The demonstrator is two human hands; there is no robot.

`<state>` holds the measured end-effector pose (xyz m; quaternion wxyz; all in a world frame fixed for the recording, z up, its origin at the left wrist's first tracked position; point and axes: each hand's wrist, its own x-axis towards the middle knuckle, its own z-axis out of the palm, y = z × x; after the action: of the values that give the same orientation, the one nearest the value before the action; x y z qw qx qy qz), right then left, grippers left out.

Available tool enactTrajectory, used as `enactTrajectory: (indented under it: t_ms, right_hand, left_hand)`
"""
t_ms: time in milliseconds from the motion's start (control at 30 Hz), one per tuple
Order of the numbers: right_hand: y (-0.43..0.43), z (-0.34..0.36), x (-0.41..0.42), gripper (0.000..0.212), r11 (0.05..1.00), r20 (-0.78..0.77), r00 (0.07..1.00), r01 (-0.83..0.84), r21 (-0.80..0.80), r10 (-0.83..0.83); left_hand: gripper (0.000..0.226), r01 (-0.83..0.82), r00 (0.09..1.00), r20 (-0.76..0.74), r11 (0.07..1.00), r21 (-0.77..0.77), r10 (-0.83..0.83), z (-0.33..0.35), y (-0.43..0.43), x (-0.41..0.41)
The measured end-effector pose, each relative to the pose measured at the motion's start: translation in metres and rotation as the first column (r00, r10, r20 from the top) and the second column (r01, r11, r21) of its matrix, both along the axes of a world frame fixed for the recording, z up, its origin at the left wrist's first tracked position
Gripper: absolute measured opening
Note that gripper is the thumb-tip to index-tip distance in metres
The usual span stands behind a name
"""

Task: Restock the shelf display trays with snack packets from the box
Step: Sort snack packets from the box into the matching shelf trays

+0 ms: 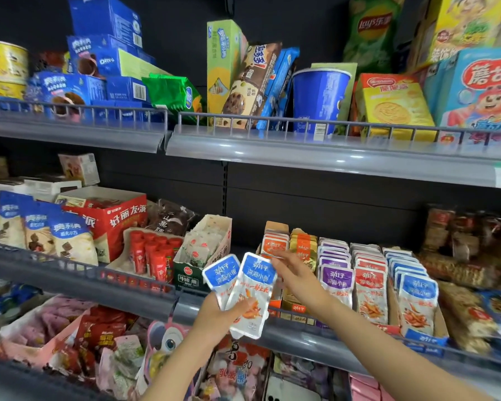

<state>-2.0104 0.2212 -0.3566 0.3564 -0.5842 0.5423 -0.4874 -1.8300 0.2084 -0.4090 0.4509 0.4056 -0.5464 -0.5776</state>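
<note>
Grey shop shelves (330, 157) against a dark back panel fill the view, crowded with boxes and bags. The left hand (214, 314) grips two blue-topped packets (250, 287), fanned upright. Its thumb curls across the front packet's lower half, and the fingers behind are hidden. The rear packet is half covered by the front one. Just past the packets' top edges, the right hand (297, 274) reaches to the orange packets (274, 241) at the left end of the display trays (443, 316). Its fingertips (275, 257) are smeared by blur, so I cannot tell whether they pinch anything. To the right of those fingertips stand gold, purple (336, 277), red and blue rows; the right wrist hides the lower gold packets.
</note>
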Motion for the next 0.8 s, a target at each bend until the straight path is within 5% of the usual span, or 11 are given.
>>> enactTrajectory:
  t_ms: [100,300,433,633,800]
  right_hand:
    - [0.025,0.001,-0.008,0.039,0.995,0.116,0.990,-0.091,0.033,0.087]
    - [0.067,0.006,-0.055,0.047,0.997,-0.029,0.997,-0.072,-0.010,0.071]
    - [0.092,0.009,-0.095,0.030,1.000,-0.122,0.992,0.025,-0.019,-0.027]
    - [0.124,0.005,-0.156,0.028,0.982,0.073,0.979,0.189,0.030,-0.190]
    - [0.139,0.000,-0.201,0.030,0.981,0.336,0.934,0.064,0.184,-0.124]
  left_hand:
    - [0.024,0.060,0.998,0.029,0.997,-0.044,-0.059,0.009,0.014,-0.020]
    - [0.024,0.343,0.904,0.296,0.937,-0.065,-0.310,0.019,0.041,-0.067]
    - [0.020,0.477,0.828,0.386,0.873,-0.104,-0.406,0.027,0.065,-0.102]
    - [0.022,0.585,0.768,0.392,0.805,-0.105,-0.507,0.035,0.090,-0.157]
    - [0.029,0.591,0.769,0.409,0.791,-0.160,-0.492,0.040,0.095,-0.190]
